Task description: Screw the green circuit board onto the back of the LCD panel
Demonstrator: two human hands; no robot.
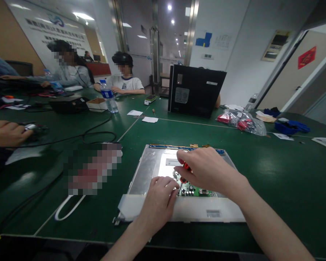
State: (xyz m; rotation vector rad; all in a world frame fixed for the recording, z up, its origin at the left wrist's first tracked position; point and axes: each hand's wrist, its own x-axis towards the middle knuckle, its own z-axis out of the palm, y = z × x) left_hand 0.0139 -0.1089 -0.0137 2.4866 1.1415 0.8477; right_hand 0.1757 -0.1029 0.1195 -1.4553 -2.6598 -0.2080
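A flat silver display panel [141, 170] lies on the table before me, with a green circuit board [197, 191] on its back and a blue board strip [168, 147] along its far edge. My right hand [203, 166] is closed around the red and black handle of a screwdriver [183, 179], whose shaft slants down to the circuit board. Resting low on the panel, my left hand [160, 194] has its fingers bent and drawn together beside the shaft. What its fingertips pinch, if anything, is hidden. A whitish strip [195, 210] runs along the panel's near edge.
Left of the panel lies a blurred-out reddish object [95, 170] with a white loop [67, 212]. Black cables [97, 134] cross the table. Farther back stand a water bottle [108, 96], a black computer case [195, 90] and a plastic bag [241, 121]. Another person's hand [9, 133] is at left.
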